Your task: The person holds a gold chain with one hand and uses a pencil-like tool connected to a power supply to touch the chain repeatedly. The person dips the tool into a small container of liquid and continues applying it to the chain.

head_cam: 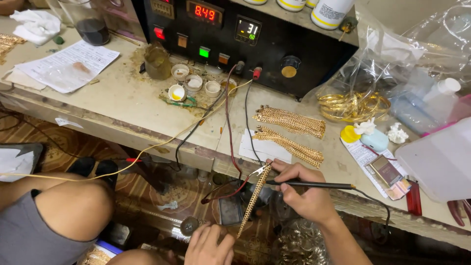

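We pinch the gold chain bracelet (pixel 252 198) taut below the surface (pixel 122 105) edge: left hand (pixel 211 244) closed on its bottom end, right hand (pixel 304 189) gripping a black plating pen (pixel 314 185) at its clipped top.

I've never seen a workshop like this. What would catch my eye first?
Probably the gold chain stretched below the bench edge between the left hand and the right hand, which holds a black wired pen. Behind it, more gold chains lie before a black box with glowing red digits.
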